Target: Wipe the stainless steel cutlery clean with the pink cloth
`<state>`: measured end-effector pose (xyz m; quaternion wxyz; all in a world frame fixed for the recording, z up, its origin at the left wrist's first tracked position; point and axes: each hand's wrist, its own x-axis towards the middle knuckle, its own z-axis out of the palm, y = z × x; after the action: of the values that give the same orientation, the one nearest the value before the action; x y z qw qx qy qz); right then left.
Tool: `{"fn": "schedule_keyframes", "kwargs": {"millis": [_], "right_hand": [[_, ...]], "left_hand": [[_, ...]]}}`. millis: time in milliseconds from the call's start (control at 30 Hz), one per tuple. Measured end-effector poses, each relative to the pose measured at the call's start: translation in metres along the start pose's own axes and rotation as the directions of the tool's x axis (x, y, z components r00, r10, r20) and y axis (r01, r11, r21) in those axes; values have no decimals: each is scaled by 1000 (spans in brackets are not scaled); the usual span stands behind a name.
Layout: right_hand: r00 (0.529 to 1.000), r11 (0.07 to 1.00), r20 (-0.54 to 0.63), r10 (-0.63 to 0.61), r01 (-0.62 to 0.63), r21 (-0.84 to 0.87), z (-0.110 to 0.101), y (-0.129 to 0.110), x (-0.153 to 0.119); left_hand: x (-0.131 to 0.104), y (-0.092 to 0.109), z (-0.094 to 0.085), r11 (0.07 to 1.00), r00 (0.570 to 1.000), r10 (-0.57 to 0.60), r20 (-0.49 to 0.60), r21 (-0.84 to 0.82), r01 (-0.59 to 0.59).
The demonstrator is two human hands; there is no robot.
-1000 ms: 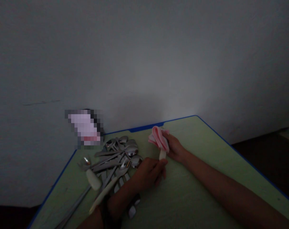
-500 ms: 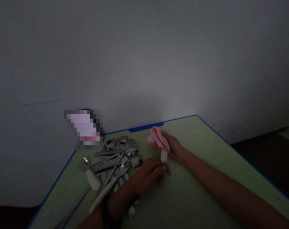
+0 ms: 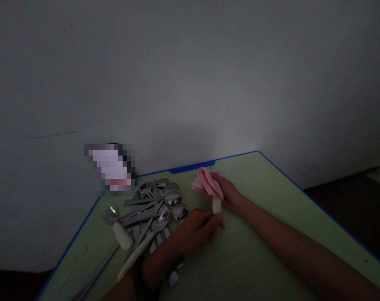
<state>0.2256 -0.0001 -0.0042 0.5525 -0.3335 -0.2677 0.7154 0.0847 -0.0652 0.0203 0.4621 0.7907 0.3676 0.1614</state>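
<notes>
Above the table, my right hand (image 3: 225, 192) is closed around a folded pink cloth (image 3: 207, 183). The cloth wraps the upper part of a white-handled utensil (image 3: 216, 205), so its head is hidden. My left hand (image 3: 202, 228) pinches the lower end of that white handle between its fingers. Left of my hands lies a loose pile of metal cutlery, with shiny spoons (image 3: 172, 197) and a fork (image 3: 162, 219) among it. A short utensil with a thick white handle (image 3: 123, 237) rests at the pile's left side. My left forearm covers part of the pile.
The pale green table (image 3: 271, 213) has a blue edge and stands against a grey wall (image 3: 190, 75). A blurred-out phone-like object (image 3: 110, 167) leans by the wall at the back left corner. Long metal handles (image 3: 95, 271) reach toward the front left.
Both hands stay in nearly the same place. The cloth and the white handle have shifted very slightly, and my left fingers now close on the handle's end.
</notes>
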Motion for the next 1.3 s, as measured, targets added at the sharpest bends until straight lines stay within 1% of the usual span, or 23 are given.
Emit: {"fn": "schedule_keyframes", "kwargs": {"millis": [267,467,767,867,933,967,1000,1033,1067,1133,1233,1300], "right_hand": [[999,1000,-35,19,-18,20,3,-2,-2],[998,999,-46,42,-41,16,3,-3,-3],[1000,1000,-24,13,-13,-2,8,-5,-6],[1000,1000,-19,-13,12,-29,8,-5,-8],[998,995,-11,-58,57,-83,7,-3,-9],[995,988,-9,-97,95,-121,6,-1,-9],[985,971,-20,-169,163,-173,5,1,-8],[971,942,-24,-237,223,-251,4,3,-8],[955,917,-38,-294,271,-292,3,5,-7],[941,893,-37,-337,306,-329,1,8,-5],[943,894,-33,-331,302,-331,1,10,-3],[952,917,-13,-307,292,-272,3,11,-2]], "left_hand": [[1,-2,1,997,999,49,18,60,-50],[0,-2,0,995,998,70,-2,68,-70],[1,-4,3,999,1000,22,-15,47,-21],[1,-4,3,999,1000,18,-22,31,-17],[1,-5,3,1000,1000,6,-28,30,-6],[1,-5,3,1000,1000,-2,-30,29,2],[1,-5,3,1000,999,-11,-36,22,12],[1,-5,3,1000,999,-22,-45,9,23],[1,-6,3,999,998,-35,-44,-5,35],[1,-6,3,997,995,-76,-59,-30,74],[0,-7,3,992,990,-116,-84,-50,112],[1,-8,3,991,987,-123,-106,-63,117]]}}
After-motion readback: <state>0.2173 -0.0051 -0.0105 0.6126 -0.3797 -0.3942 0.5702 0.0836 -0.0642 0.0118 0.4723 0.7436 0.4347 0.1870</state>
